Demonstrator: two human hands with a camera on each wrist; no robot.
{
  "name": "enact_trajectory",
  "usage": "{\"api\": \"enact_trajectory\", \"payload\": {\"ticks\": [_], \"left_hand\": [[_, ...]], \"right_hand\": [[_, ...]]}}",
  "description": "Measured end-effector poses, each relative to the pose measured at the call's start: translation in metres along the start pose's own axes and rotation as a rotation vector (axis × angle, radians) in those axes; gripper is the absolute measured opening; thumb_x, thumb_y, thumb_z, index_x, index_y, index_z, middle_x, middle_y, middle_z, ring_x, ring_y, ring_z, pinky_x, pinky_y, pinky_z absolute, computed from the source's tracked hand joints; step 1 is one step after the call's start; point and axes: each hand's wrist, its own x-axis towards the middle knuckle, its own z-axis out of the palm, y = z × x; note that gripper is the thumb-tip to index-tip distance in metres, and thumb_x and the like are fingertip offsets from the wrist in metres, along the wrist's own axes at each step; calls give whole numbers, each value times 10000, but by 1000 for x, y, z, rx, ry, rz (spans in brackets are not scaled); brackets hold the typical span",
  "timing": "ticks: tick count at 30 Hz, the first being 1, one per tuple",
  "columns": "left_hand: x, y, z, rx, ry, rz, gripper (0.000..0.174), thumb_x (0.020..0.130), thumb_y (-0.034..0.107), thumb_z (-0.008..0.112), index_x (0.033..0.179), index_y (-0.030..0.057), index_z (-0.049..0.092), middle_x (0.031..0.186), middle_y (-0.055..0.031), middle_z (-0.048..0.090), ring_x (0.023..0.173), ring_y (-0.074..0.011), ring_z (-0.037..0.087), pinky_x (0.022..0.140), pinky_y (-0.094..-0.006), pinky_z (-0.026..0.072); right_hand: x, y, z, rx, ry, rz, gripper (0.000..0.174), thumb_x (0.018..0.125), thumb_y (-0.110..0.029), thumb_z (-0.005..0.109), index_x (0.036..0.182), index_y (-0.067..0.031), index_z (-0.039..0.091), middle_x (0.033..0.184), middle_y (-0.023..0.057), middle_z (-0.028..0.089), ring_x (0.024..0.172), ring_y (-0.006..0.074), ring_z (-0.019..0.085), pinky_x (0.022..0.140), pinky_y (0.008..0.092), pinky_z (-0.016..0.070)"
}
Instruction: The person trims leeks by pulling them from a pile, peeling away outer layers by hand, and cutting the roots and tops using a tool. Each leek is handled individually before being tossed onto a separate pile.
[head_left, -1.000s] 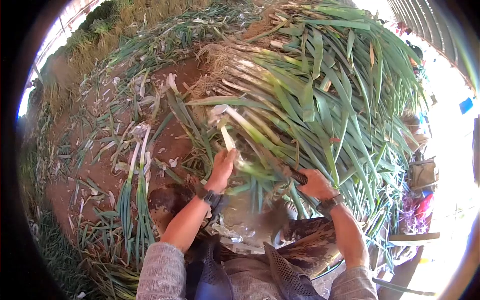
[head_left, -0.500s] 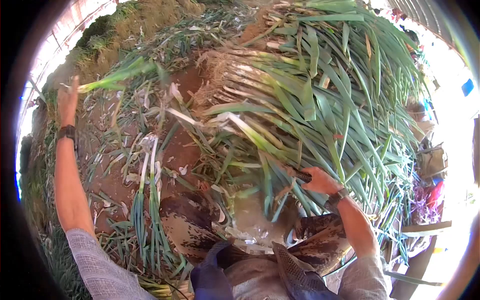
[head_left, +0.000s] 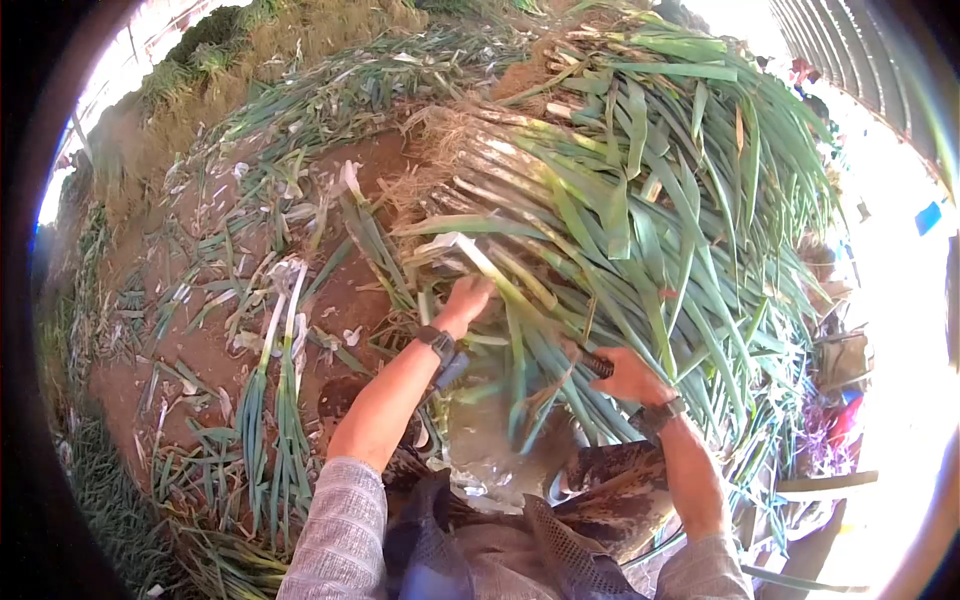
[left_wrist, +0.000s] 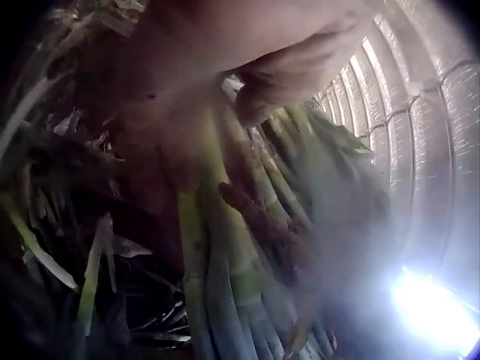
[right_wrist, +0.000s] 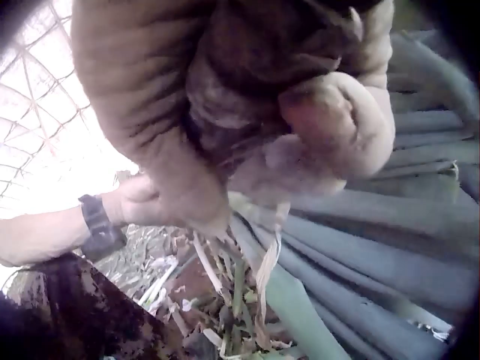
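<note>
In the head view my left hand [head_left: 467,303] is at a long green onion [head_left: 480,262] with a white stalk, at the near edge of a big pile. Its fingers curl round the stalks; in the left wrist view the thumb [left_wrist: 261,103] lies against green stalks [left_wrist: 217,232]. My right hand [head_left: 632,378] grips a tool by its dark ribbed handle [head_left: 598,364]; the tool's far end is lost among the leaves. From the right wrist, that hand's curled fingers [right_wrist: 337,127] hide most of the handle.
The onion pile [head_left: 640,190] spreads to the right, roots facing left. Two trimmed onions [head_left: 270,370] lie on the brown ground at left among scattered leaf scraps [head_left: 205,450]. Boxes [head_left: 845,360] stand at the right edge, and a ribbed wall [head_left: 860,50] rises behind them.
My left hand held a stalk at centre, swung far left with a green-and-white piece, and is now back at the pile without it. The right hand keeps its grip on the handle, nearly in place.
</note>
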Motion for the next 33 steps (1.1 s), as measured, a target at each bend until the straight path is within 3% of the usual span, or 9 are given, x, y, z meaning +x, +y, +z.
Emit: {"api": "enact_trajectory", "payload": {"ticks": [4, 8, 13, 15, 22, 24, 29, 31, 33], "left_hand": [[23, -4, 4, 47, 314, 32, 324, 922, 294, 678, 1021, -8, 615, 972, -55, 633, 912, -147, 566, 798, -344, 462], [38, 3, 11, -118, 374, 158, 333, 868, 245, 720, 991, -41, 603, 975, -152, 669, 867, -210, 631, 759, -363, 489], [31, 11, 17, 23, 407, 151, 280, 843, 176, 685, 989, -54, 622, 907, -131, 675, 799, -201, 637, 706, -367, 496], [15, 8, 26, -153, 409, 84, 290, 830, 156, 665, 1023, -58, 630, 901, -117, 674, 765, -201, 635, 688, -368, 496], [-33, -36, 43, -407, 129, -39, 282, 884, 182, 640, 1062, -38, 641, 936, -84, 672, 770, -163, 623, 666, -323, 507], [-53, -40, 46, -359, -45, -191, 358, 932, 168, 609, 1240, 0, 538, 1064, -90, 660, 898, -197, 662, 757, -342, 566], [-78, -69, 68, -321, -78, -148, 355, 921, 197, 648, 1201, -10, 579, 1039, -69, 666, 897, -183, 658, 750, -345, 556], [-78, -77, 68, -287, -157, -128, 354, 919, 209, 662, 1187, -13, 595, 1035, -69, 669, 900, -172, 653, 759, -337, 550], [-78, -73, 73, -282, -36, -79, 324, 925, 209, 659, 1173, 4, 625, 1048, -62, 673, 893, -131, 634, 773, -306, 525]], "right_hand": [[-8, 14, 4, 21, 23, 3, 375, 752, -217, 713, 1057, -3, 667, 772, 181, 642, 687, 246, 602, 668, 379, 476], [-2, 16, -3, -38, 62, 80, 365, 747, -204, 707, 1059, -20, 664, 819, 194, 659, 717, 260, 618, 689, 379, 482], [8, -2, -4, 10, 23, 86, 418, 745, -177, 731, 1111, 3, 640, 832, 190, 649, 724, 260, 612, 689, 381, 490], [11, -8, -5, -38, 47, 73, 406, 749, -177, 726, 1110, -7, 646, 858, 202, 659, 721, 258, 613, 691, 379, 492], [12, 15, 12, -111, 64, -168, 364, 769, -167, 715, 1100, -27, 659, 857, 201, 666, 694, 304, 592, 686, 373, 493], [20, 1, 10, -31, 68, -40, 276, 737, -210, 703, 960, -57, 647, 810, 220, 637, 778, 431, 620, 683, 468, 476], [52, -8, 18, -135, 10, -96, 401, 736, -214, 707, 1086, -23, 670, 855, 231, 671, 817, 413, 648, 740, 437, 515], [68, -12, 24, -112, 13, -165, 505, 710, -220, 756, 1149, 11, 660, 972, 215, 696, 914, 295, 669, 815, 377, 512], [84, -16, 25, -28, 5, -134, 517, 706, -227, 761, 1154, 10, 659, 989, 217, 696, 926, 298, 670, 822, 378, 512]]}}
